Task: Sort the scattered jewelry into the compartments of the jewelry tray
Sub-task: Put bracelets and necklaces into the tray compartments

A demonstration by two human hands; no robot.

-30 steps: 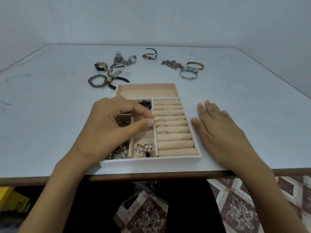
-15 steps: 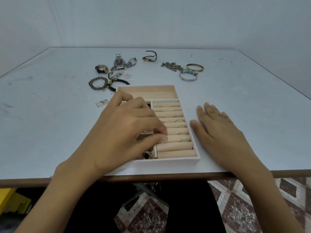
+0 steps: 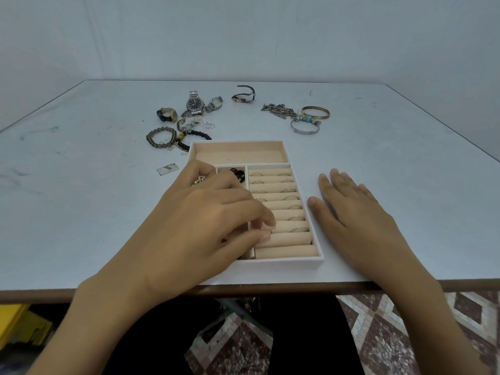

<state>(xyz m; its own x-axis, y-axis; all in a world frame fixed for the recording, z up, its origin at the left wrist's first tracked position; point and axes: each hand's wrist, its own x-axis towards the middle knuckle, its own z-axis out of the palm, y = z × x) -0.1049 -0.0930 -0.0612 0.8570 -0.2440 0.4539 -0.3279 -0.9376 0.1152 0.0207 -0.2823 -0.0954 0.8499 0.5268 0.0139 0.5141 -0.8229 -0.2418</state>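
Now the ring (image 3: 262, 228), thin and pale, sits pinched between thumb and index finger of the left hand (image 3: 205, 226), right at a groove between the padded ring rolls (image 3: 284, 239) in the right section of the jewelry tray (image 3: 316, 262). Other fingers are curled over the small middle compartments, hiding most of them. Step in hand looks like seating this ring in a near row; several farther rows already carry rings.

Right hand (image 3: 357, 212) lies flat on the table (image 3: 81, 212) just beside the tray's right wall, fingers straight and close together, holding nothing, probably steadying the tray.

Next move likely calls for pressing the ring down until the rolls hold it, letting go, then reaching past the tray. Far long compartment (image 3: 240, 154) is bare. Unsorted beyond it: watches (image 3: 195, 104), a beaded bracelet (image 3: 160, 136), loose chain links (image 3: 278, 110), a gold bangle (image 3: 315, 112).

Table top is pale grey, scuffed, with a brown front edge. Plain grey wall (image 3: 243, 36) behind. Patterned tile floor (image 3: 378, 334) below, a yellow object (image 3: 21, 326) at lower left.
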